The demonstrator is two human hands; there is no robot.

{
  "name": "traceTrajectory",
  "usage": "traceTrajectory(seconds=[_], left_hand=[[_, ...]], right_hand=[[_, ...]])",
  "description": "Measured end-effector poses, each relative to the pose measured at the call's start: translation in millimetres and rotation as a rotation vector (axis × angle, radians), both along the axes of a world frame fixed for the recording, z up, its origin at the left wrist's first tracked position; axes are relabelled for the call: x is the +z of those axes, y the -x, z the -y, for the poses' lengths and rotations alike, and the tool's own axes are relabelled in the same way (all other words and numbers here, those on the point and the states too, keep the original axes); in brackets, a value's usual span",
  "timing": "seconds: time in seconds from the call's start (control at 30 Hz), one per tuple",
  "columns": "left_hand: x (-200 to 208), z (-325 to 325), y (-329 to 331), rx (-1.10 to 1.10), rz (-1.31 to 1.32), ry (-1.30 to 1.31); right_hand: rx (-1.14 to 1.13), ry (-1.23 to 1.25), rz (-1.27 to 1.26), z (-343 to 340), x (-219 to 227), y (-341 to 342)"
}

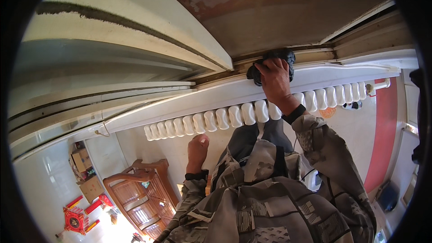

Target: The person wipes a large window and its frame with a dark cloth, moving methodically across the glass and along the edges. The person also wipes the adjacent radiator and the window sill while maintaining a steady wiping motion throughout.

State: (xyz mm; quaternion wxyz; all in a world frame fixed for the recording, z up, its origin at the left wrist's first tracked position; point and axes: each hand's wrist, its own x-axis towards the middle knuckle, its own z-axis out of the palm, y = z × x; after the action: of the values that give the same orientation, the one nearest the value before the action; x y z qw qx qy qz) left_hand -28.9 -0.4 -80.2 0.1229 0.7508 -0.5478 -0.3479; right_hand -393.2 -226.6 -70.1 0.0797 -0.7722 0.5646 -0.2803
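Observation:
A crumpled black cloth (286, 57) is bunched under my right hand (275, 80), whose fingers press it onto the window sill track (315, 56). My right arm reaches forward over the white sill ledge (216, 91), with a black band at the wrist. Lower and to the left, my left hand (198, 152) is closed in a fist beside the white radiator (222, 119). Nothing shows in that fist, and part of its fingers is turned away from view.
A sliding window frame (198, 45) with dirty grooves rises at the left, and a dark glass pane (288, 13) stands ahead. Below are a wooden bench (144, 189), cardboard boxes (91, 189) and a red ornament (75, 220). A pipe (381, 84) joins the radiator's right end.

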Motion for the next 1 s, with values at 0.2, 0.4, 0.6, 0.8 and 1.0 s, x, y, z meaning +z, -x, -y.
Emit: traceTrajectory(seconds=[0.2, 0.4, 0.6, 0.8, 1.0], left_hand=[[0.4, 9.9, 10.1, -0.068, -0.036, 0.015], [25.1, 74.8, 66.0, -0.229, -0.129, 0.240], [38.5, 152.3, 152.3, -0.520, 0.013, 0.484], [42.0, 175.2, 191.8, -0.373, 0.124, 0.319], [44.6, 180.5, 201.6, -0.292, 0.238, 0.282]], right_hand=[[-0.062, -0.094, 0.044, 9.1, 2.2, -53.2], [-0.032, -0.027, 0.219, 0.9, 7.6, -33.7], [-0.044, -0.054, -0.072, -6.5, 8.4, 4.1], [0.017, -0.128, 0.008, -5.9, 8.1, 8.6], [0.059, -0.088, -0.140, -6.9, 6.6, -1.8]])
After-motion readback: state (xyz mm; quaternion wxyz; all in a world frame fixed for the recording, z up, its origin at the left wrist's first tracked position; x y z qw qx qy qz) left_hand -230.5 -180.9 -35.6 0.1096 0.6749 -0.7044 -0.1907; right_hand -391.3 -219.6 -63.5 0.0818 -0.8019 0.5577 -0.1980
